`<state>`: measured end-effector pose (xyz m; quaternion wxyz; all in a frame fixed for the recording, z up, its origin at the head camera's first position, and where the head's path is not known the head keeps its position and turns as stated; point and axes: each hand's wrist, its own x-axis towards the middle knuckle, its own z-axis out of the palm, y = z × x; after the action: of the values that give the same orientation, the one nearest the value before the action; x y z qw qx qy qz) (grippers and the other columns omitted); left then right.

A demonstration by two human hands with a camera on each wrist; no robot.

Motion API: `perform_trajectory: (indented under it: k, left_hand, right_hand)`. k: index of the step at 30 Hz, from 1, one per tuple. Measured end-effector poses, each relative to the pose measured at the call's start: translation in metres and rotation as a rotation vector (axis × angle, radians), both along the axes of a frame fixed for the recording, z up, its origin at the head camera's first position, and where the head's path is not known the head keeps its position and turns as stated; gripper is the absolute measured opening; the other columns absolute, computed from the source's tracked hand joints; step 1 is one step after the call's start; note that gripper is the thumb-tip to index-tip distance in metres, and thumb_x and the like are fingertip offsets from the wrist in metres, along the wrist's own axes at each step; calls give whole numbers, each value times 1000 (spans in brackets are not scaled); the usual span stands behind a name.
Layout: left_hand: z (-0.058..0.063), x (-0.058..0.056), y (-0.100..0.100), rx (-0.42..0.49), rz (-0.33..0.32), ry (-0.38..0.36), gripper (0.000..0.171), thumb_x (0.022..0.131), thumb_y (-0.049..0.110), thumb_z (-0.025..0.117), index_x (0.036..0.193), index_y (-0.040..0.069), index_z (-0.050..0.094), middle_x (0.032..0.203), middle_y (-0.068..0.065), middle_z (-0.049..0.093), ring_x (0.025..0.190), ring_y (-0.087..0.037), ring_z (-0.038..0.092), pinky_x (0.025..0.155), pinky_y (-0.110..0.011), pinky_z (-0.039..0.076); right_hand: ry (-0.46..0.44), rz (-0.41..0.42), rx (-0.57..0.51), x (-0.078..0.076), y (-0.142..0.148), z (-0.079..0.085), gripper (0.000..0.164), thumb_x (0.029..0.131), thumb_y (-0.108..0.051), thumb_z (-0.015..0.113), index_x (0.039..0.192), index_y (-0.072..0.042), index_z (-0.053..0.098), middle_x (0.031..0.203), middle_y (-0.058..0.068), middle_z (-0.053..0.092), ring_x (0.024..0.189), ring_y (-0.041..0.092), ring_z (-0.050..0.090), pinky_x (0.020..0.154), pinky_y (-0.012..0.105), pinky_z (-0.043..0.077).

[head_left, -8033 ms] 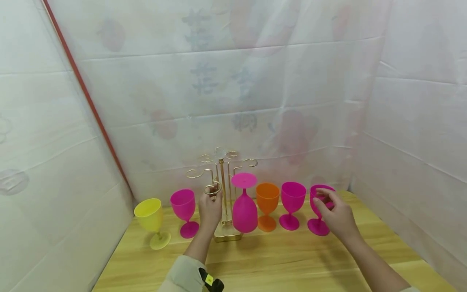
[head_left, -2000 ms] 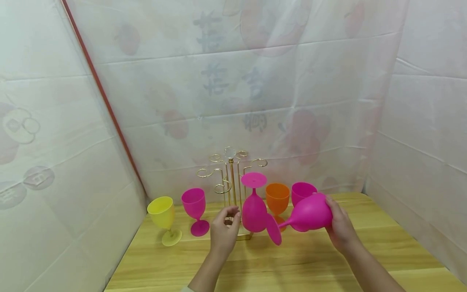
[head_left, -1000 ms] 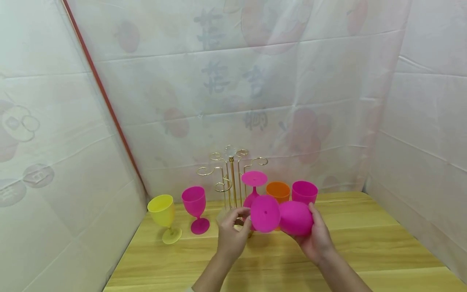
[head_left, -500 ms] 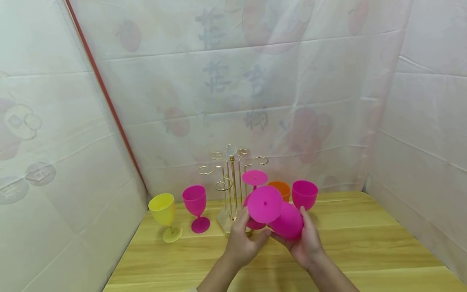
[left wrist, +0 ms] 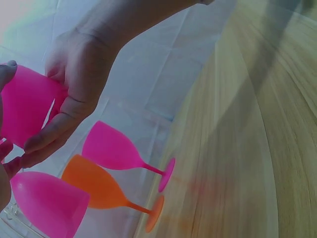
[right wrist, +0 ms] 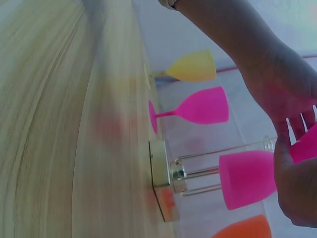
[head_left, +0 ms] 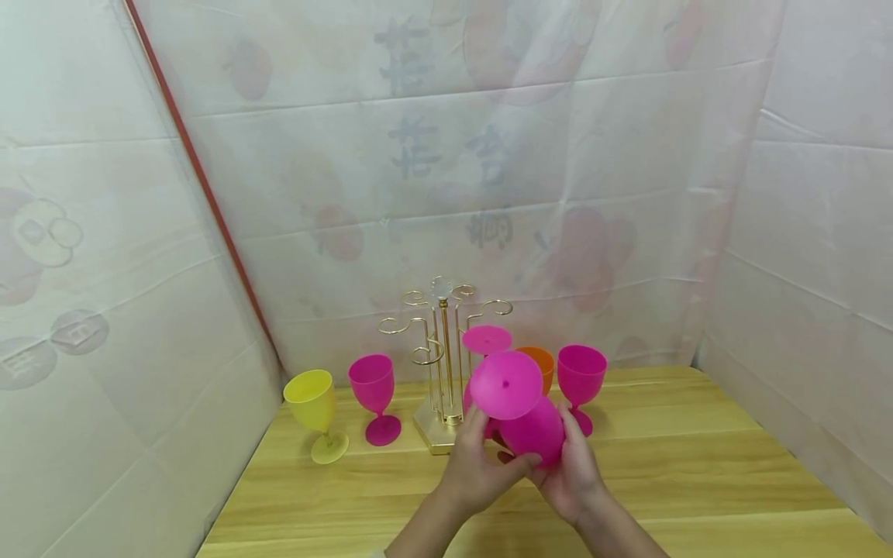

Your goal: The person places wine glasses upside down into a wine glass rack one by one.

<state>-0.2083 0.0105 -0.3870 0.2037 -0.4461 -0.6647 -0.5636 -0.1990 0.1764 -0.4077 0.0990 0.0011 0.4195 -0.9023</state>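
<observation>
A pink goblet (head_left: 533, 434) is tilted bowl-down, its round foot (head_left: 505, 385) facing up toward me. Around its bowl, my left hand (head_left: 481, 469) holds it from the left, thumb on the near side. On the right side my right hand (head_left: 574, 474) grips the bowl near its rim; in the left wrist view its fingers lie along the held goblet (left wrist: 29, 106). Just behind stands a gold stemware rack (head_left: 446, 364) with curled hooks. One pink goblet (right wrist: 247, 178) hangs upside down on it, partly hidden in the head view by the held one.
Left of the rack a yellow goblet (head_left: 312, 403) and a pink goblet (head_left: 373, 387) stand upright. To its right are an orange goblet (head_left: 540, 368), partly covered, and another pink goblet (head_left: 582, 376). Sheeting (head_left: 523, 155) encloses the wooden table (head_left: 335, 511).
My right hand has picked up the rightmost pink goblet, turned it over and brought it left toward the rack. My left hand has left the rack's hook and now holds the goblet too.
</observation>
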Motion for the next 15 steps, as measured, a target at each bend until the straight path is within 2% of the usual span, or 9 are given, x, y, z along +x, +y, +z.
perform_trajectory:
  k: [4,8,15]
  left_hand:
    - [1,1,-1,-16,31,-6,78,76,9,82,142,15,42,129,-8,53,110,-16,56,78,-28,56]
    - [-1,0,-2,-15,37,-21,73,77,9,81,140,13,44,126,-8,55,109,-16,59,81,-29,57]
    - [-21,-15,1,15,26,-46,72,79,10,80,140,13,44,128,-8,55,112,-17,59,87,-32,56]
  right_hand:
    - [28,42,-9,1,-2,-1,59,100,-63,22,138,-21,37,125,6,60,114,25,64,103,47,47]
    - [-11,64,-21,1,-4,-1,59,100,-64,23,140,-23,35,126,5,61,114,24,65,103,44,48]
    - [-30,68,-1,0,-6,-2,62,98,-68,24,141,-24,34,125,2,64,111,19,66,99,34,51]
